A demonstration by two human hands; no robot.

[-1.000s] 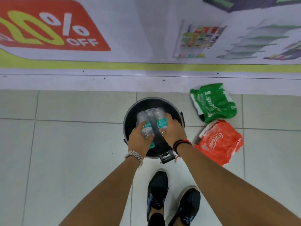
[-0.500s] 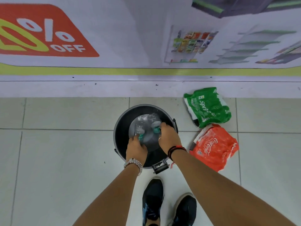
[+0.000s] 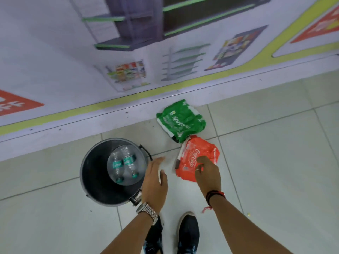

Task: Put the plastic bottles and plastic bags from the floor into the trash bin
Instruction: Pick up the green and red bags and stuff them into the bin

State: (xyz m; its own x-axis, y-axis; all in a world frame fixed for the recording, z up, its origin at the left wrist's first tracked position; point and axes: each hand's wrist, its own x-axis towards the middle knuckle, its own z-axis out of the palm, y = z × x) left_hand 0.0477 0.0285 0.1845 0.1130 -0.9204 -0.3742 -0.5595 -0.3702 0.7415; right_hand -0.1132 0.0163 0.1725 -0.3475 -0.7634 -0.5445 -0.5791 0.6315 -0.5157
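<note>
Two clear plastic bottles (image 3: 123,165) with teal labels lie side by side at the bottom of the black round trash bin (image 3: 91,171). A red plastic bag (image 3: 190,158) lies on the floor tiles to the bin's right, and a green plastic bag (image 3: 180,121) lies just beyond it near the wall. My right hand (image 3: 208,173) hovers over the red bag's near edge with fingers curled down onto it. My left hand (image 3: 155,182) is open and empty between the bin and the red bag.
A wall with a printed banner (image 3: 128,52) runs along the far side, behind a low white ledge (image 3: 73,125). My two dark shoes (image 3: 189,233) stand on the pale floor tiles below the hands.
Both hands let go of the two bottles, which now lie in the bin. The hands moved right towards the red bag, and the view swung to the right.
</note>
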